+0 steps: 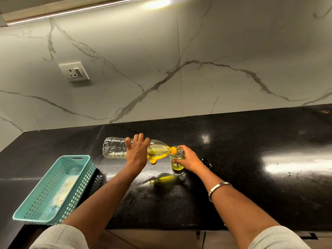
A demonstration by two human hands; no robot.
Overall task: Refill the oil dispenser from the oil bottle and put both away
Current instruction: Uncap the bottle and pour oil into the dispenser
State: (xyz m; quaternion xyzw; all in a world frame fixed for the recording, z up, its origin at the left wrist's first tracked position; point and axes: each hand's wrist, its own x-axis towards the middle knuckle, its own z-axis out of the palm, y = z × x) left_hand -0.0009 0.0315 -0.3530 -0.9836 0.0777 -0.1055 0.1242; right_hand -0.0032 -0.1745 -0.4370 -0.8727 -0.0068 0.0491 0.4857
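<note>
We had the clear plastic oil bottle (115,147) tipped nearly flat over the black counter (233,177), our left hand (137,151) wrapped over its middle, fingers closed across the top of it. Yellow oil pooled down in the shoulder by that hand, and the ribbed base end beyond our knuckles looked all but empty. The orange neck (173,150) sat right at the mouth of the small clear glass oil dispenser (177,159), which stood upright just under our right hand (188,159); that hand was curled around the glass, steadying it.

A shallow layer of yellow oil lay in the bottom of the dispenser, so by our reckoning the fill was only getting started. To do this well we judged it wise to keep the neck over the opening, raise the base end slowly so the stream stayed thin, and hold the glass firm against the counter. Oil on that glossy surface would be slippery.

Off to the outside of our left forearm sat a teal perforated plastic basket (75,159), something pale inside; we couldn't tell what.
</note>
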